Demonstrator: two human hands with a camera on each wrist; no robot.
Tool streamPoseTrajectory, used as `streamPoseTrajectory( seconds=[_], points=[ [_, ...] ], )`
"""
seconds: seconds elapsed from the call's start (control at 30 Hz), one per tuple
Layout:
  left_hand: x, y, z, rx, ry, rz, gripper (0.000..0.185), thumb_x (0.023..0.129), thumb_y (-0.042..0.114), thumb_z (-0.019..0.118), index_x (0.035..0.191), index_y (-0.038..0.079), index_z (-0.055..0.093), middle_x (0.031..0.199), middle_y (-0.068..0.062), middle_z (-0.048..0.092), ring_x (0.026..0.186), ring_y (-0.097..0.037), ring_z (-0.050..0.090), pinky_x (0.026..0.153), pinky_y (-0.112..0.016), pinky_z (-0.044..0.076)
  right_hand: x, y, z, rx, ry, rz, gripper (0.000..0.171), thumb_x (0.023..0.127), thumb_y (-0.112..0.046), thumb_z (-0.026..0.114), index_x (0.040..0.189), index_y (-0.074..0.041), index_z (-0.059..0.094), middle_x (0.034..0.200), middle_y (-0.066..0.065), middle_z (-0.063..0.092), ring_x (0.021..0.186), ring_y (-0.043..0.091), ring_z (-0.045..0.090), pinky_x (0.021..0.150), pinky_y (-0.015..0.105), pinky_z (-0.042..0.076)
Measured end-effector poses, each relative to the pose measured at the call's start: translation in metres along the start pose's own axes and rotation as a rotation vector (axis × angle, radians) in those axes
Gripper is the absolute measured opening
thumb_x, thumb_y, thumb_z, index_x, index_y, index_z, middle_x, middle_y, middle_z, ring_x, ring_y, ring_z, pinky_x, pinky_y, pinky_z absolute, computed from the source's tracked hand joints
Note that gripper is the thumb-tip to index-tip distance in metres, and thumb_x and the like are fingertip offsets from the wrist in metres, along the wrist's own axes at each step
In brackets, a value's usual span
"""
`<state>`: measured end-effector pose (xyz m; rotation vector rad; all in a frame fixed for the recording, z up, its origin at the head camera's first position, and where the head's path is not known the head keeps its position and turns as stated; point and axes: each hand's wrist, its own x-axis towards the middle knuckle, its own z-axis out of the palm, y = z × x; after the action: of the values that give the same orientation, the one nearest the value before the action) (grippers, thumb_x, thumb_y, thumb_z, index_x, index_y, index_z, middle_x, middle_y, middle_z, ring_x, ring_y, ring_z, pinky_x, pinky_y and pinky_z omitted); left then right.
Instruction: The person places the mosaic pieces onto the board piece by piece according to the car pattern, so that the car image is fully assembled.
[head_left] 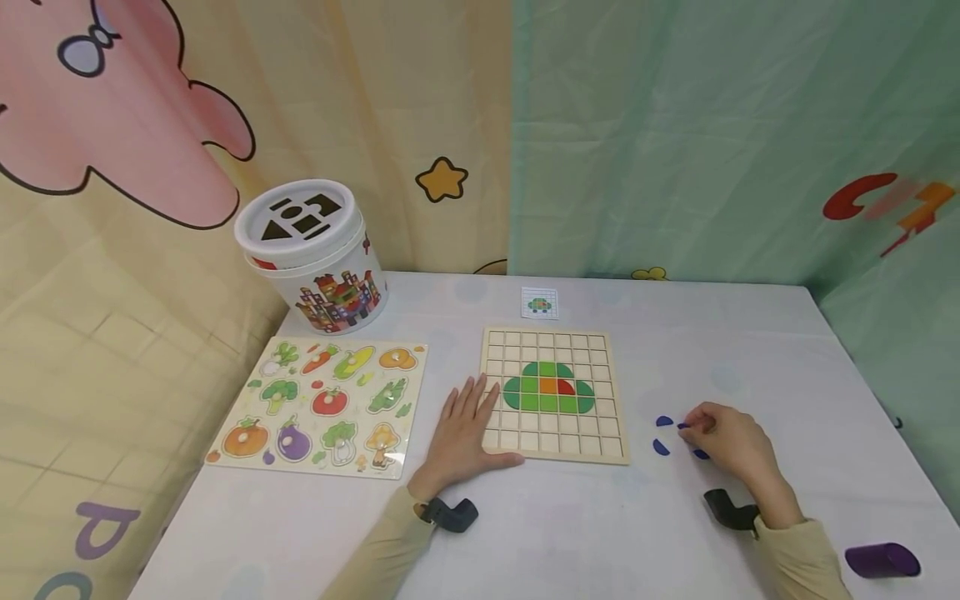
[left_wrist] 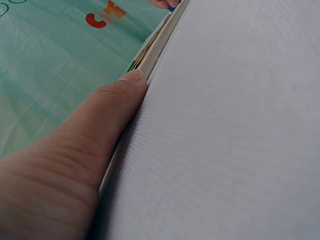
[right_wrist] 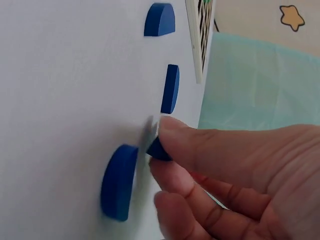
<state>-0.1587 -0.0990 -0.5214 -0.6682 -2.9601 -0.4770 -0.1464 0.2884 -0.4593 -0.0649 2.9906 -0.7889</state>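
A wooden grid board (head_left: pixel 555 442) lies in the middle of the table, with green, orange and red pieces (head_left: pixel 548 388) forming a car-like shape in its squares. At its lower left corner rests my left hand (head_left: pixel 465 429), fingers spread on the left edge and the thumb along the front edge. In the left wrist view, the thumb (left_wrist: pixel 107 107) touches the board's side. Right of the board, my right hand (head_left: pixel 731 437) pinches a blue half-round piece (right_wrist: pixel 159 150) between thumb and fingers. Three similar blue pieces (right_wrist: pixel 120 182) lie close by on the cloth.
A small picture card (head_left: pixel 540 304) lies behind the board. A vegetable puzzle (head_left: pixel 322 408) lies at the left, and a white bucket with a shape-hole lid (head_left: pixel 330 283) stands behind it. A purple cylinder (head_left: pixel 881 560) lies near the front right edge.
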Motion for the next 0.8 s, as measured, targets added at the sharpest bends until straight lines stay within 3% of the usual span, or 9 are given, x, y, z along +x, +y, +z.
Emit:
streamPoseTrajectory(
  seconds=[0.2, 0.37, 0.57, 0.8],
  points=[
    [0.0, 0.001, -0.002, -0.008, 0.002, 0.0, 0.111, 0.071, 0.077, 0.057, 0.152, 0.011, 0.02, 0.158, -0.012, 0.009, 0.143, -0.028, 0.003, 0.114, -0.044, 0.002, 0.002, -0.022, 0.009, 0.004, 0.104, -0.046, 0.018, 0.083, -0.01, 0.072, 0.094, 0.003, 0.067, 0.075, 0.004, 0.061, 0.055, 0.014, 0.048, 0.045, 0.029, 0.037],
    [0.0, 0.0, -0.002, -0.006, 0.009, 0.005, 0.111, 0.071, 0.078, 0.056, 0.152, 0.011, 0.02, 0.158, -0.012, 0.009, 0.143, -0.028, 0.003, 0.114, -0.044, 0.002, 0.01, -0.051, 0.03, 0.02, 0.14, -0.17, 0.012, 0.082, -0.005, 0.072, 0.092, -0.001, 0.068, 0.078, 0.003, 0.06, 0.058, 0.013, 0.047, 0.046, 0.028, 0.037],
    [0.001, -0.001, -0.001, -0.007, 0.025, 0.019, 0.111, 0.071, 0.077, 0.057, 0.152, 0.01, 0.022, 0.157, -0.012, 0.011, 0.143, -0.029, 0.006, 0.114, -0.044, 0.003, 0.022, -0.091, 0.061, 0.078, 0.07, -0.302, 0.009, 0.081, -0.005, 0.074, 0.089, -0.008, 0.07, 0.079, -0.002, 0.058, 0.058, 0.009, 0.043, 0.048, 0.025, 0.036],
    [0.0, -0.002, 0.0, 0.005, 0.019, 0.022, 0.112, 0.071, 0.079, 0.055, 0.152, 0.011, 0.02, 0.157, -0.012, 0.01, 0.143, -0.029, 0.005, 0.114, -0.044, 0.004, 0.033, -0.127, 0.087, 0.106, -0.026, -0.358, 0.008, 0.078, -0.012, 0.078, 0.083, -0.013, 0.072, 0.071, -0.01, 0.054, 0.061, 0.009, 0.044, 0.053, 0.026, 0.039]
  ],
)
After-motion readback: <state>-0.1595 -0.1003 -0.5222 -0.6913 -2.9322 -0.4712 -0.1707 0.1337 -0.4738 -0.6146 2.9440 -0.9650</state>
